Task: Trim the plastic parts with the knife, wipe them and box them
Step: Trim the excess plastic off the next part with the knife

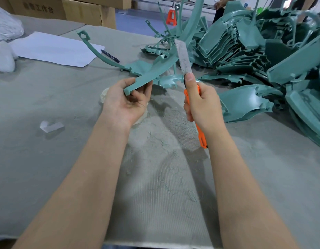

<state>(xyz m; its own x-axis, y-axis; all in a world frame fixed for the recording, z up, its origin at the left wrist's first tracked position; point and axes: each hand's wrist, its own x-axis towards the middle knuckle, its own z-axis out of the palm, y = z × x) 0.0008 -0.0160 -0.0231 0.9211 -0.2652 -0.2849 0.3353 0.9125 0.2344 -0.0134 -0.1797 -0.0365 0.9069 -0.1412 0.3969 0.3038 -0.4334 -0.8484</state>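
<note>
Knife (184,57) sat tight in our curled right hand (202,105), blade pointing up. We pinched the end of the long green part (155,72) with our left hand (126,103), above the gray table (47,159).

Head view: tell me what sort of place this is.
Probably a factory finishing bench: a heap of green plastic parts, trimming shavings on the cloth-covered table, and cardboard cartons behind.

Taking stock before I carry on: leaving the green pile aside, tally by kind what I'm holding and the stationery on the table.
utility knife, in right hand: 1
curved green plastic part, in left hand: 1
pen: 1
sheet of paper: 1
Total: 4
</note>
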